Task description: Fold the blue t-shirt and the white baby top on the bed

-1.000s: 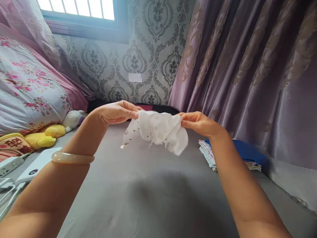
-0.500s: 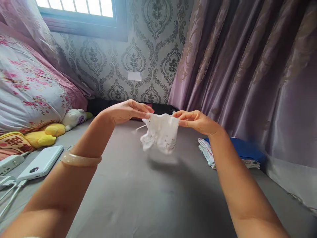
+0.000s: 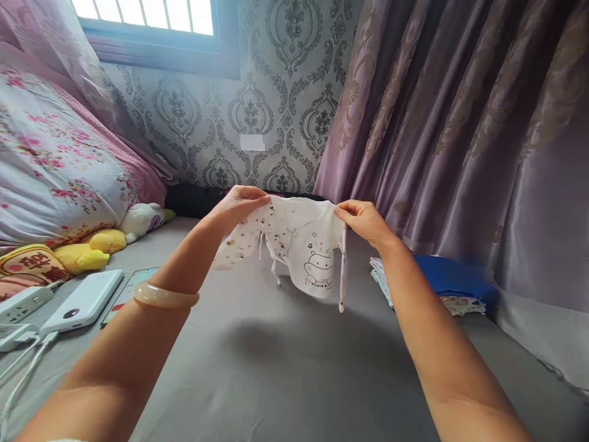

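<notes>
A small white baby shirt (image 3: 313, 245) hangs spread in the air above the grey bed sheet (image 3: 285, 368). Its front carries a line-drawn cartoon animal, the other half is dotted with small prints, and thin ties dangle from it. My left hand (image 3: 242, 204) pinches the shirt at one shoulder; the sleeve on that side is blurred and partly behind my wrist. At the opposite shoulder my right hand (image 3: 361, 221) grips the cloth between thumb and fingers. The fabric is stretched between both hands, and its shadow falls on the sheet below.
Folded clothes (image 3: 453, 282), a blue piece on top, lie at the right. On the left are a white power bank (image 3: 85, 301), a phone (image 3: 122, 301), a power strip (image 3: 27, 305) with cables, plush toys (image 3: 142, 221) and a floral quilt (image 3: 59, 153). Purple curtains (image 3: 437, 123) hang behind.
The white cloth, bunched and blurred before, has opened out into a shirt with its print showing. My hands have moved farther apart, the left one to the left.
</notes>
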`<act>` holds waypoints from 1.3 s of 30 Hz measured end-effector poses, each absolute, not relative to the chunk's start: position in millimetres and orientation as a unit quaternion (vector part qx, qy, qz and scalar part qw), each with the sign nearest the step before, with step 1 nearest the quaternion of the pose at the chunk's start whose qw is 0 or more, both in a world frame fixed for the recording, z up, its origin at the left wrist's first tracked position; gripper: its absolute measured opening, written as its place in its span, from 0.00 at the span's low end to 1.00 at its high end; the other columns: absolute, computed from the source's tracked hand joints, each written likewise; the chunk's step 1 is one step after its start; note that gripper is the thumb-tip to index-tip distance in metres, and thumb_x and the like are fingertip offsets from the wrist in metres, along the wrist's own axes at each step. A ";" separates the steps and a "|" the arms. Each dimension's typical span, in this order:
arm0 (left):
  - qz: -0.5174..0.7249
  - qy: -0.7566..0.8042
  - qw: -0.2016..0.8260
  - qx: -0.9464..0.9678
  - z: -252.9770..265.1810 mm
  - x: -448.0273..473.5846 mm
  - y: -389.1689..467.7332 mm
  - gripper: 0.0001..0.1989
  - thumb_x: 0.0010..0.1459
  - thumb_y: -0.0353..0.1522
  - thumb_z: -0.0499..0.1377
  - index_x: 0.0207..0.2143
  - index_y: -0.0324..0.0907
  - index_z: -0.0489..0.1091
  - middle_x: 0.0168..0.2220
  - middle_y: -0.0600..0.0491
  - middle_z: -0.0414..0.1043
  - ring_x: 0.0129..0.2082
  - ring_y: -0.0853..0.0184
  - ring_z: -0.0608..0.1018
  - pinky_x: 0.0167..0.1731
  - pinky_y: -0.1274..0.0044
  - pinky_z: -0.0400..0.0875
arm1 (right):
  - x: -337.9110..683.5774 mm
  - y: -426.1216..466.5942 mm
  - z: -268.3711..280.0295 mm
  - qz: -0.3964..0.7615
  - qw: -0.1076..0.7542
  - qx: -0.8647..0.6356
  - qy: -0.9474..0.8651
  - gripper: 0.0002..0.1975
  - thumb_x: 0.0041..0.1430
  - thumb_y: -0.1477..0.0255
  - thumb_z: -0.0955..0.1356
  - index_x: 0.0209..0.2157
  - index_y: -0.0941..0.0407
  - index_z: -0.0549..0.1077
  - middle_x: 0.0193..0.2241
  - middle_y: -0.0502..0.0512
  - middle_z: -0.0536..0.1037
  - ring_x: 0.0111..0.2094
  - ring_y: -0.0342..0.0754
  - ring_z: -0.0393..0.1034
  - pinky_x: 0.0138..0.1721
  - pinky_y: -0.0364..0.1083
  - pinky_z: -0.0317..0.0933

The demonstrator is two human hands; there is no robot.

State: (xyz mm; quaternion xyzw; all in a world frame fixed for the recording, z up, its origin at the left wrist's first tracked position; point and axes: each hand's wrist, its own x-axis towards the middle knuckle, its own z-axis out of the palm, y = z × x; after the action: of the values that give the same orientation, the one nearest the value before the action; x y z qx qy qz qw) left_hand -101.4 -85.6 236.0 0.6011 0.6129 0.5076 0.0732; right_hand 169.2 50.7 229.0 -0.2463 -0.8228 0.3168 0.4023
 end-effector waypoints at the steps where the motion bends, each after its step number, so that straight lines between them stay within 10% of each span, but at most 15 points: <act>1: 0.526 0.606 0.090 0.589 233.9 -100.9 -83.5 0.15 0.52 0.44 0.60 0.33 0.41 0.76 0.23 0.51 0.73 0.20 0.69 0.71 0.19 0.77 0.63 | 167.1 54.3 225.6 0.300 0.411 -0.250 -0.824 0.16 0.53 0.58 0.69 0.33 0.56 0.77 0.30 0.53 0.78 0.31 0.46 0.69 0.37 0.47 0.64; 21: 0.527 0.662 -0.033 0.532 208.7 -94.1 -58.1 0.07 0.55 0.33 0.52 0.31 0.43 0.69 0.27 0.54 0.68 0.30 0.66 0.69 0.32 0.75 0.63 | 127.4 51.1 206.0 0.029 0.470 -0.382 -0.795 0.13 0.62 0.76 0.56 0.39 0.57 0.70 0.39 0.64 0.75 0.42 0.54 0.69 0.43 0.50 0.61; 39: 0.440 0.617 -0.291 0.583 213.5 -67.7 -138.2 0.11 0.61 0.36 0.54 0.35 0.44 0.75 0.34 0.52 0.68 0.37 0.65 0.69 0.45 0.69 0.65 | 168.1 -12.6 201.7 -0.079 0.451 -0.292 -0.840 0.18 0.68 0.59 0.59 0.38 0.54 0.74 0.37 0.54 0.72 0.35 0.47 0.68 0.34 0.45 0.58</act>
State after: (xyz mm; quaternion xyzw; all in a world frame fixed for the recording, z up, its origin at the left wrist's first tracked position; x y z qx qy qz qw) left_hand -67.7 -138.2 213.5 0.5834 0.6171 0.4405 -0.2913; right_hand 168.1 -12.6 201.7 -0.2923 -0.8396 -0.0794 0.4508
